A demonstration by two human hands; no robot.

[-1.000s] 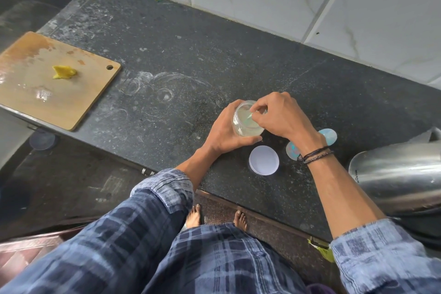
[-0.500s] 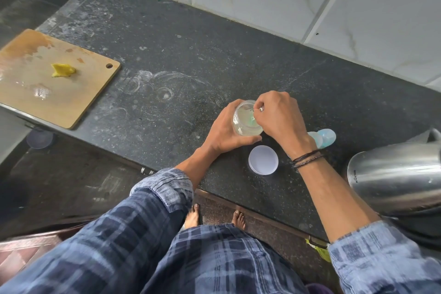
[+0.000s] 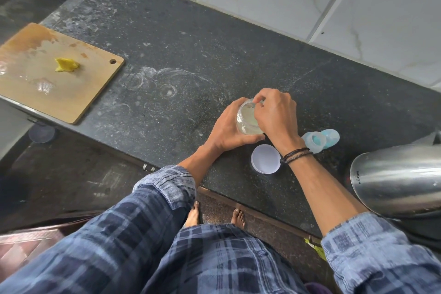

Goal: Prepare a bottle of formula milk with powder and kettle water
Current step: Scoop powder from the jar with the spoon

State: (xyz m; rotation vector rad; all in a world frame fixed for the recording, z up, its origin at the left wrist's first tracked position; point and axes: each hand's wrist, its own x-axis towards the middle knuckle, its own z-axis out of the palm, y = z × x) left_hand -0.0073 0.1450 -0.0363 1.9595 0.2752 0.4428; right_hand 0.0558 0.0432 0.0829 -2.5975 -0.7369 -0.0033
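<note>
**A:** Since a second ago my right hand [image 3: 276,114] has slid further over the jar [image 3: 245,118], mid-frame, uncovering more of the bottle [image 3: 313,142].

**B:** What are your hands doing?

**A:** My left hand [image 3: 226,131] grips the jar's side. My right fingers curl into its mouth. What they pinch is hidden, so I cannot tell.

**B:** Which step is this?

**A:** Taking powder from the jar, I judge. Its lid [image 3: 265,159] lies off on the counter [image 3: 191,55], just below the jar.

**B:** And the bottle?

**A:** It's on the counter just right of my wrist, right of centre. The kettle [image 3: 401,179] is at the right edge.

**B:** What's next?

**A:** I need to lift a measure out, carry it the short way to the bottle's narrow mouth without spilling, and tip it in. The kettle water probably follows.
</note>
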